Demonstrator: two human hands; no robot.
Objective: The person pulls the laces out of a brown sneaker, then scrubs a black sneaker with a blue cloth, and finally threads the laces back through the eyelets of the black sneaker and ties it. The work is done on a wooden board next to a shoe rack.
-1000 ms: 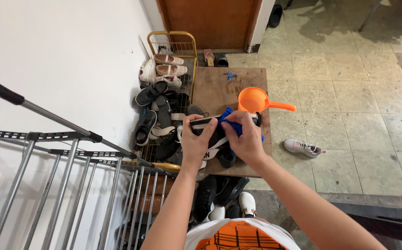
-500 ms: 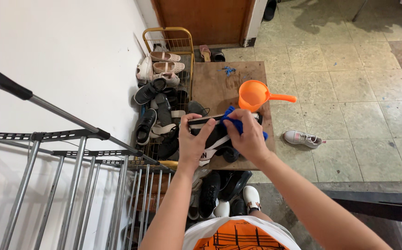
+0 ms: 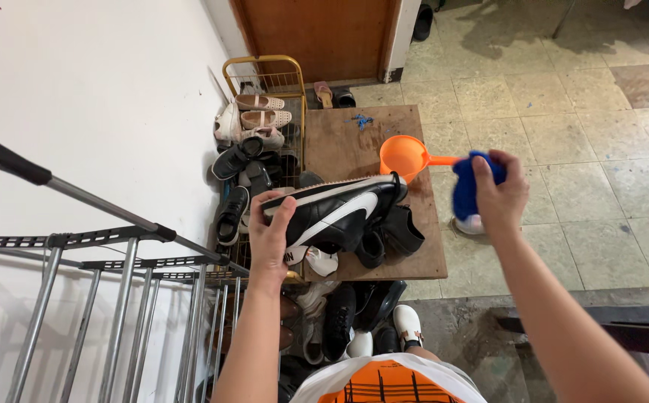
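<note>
Holding a black shoe [image 3: 337,213] with a white stripe, the left hand [image 3: 270,233] has its grip clamped on the heel end, and the shoe is on its side above the wooden desk [image 3: 339,145]. The right hand [image 3: 500,195] is closed on a blue cloth [image 3: 465,186], raised apart from the shoe. An orange scoop [image 3: 405,157] lies on the desk, with more shoes in the rack [image 3: 253,153] beside.

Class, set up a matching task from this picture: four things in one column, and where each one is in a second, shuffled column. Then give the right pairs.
Things:
1. black and white shoe
2. blue cloth
3. orange scoop
4. gold wire rack

Places:
A. on the wooden board
B. in the left hand
C. against the white wall, near the door
D. in the right hand

Pairs: 1-B, 2-D, 3-A, 4-C
</note>
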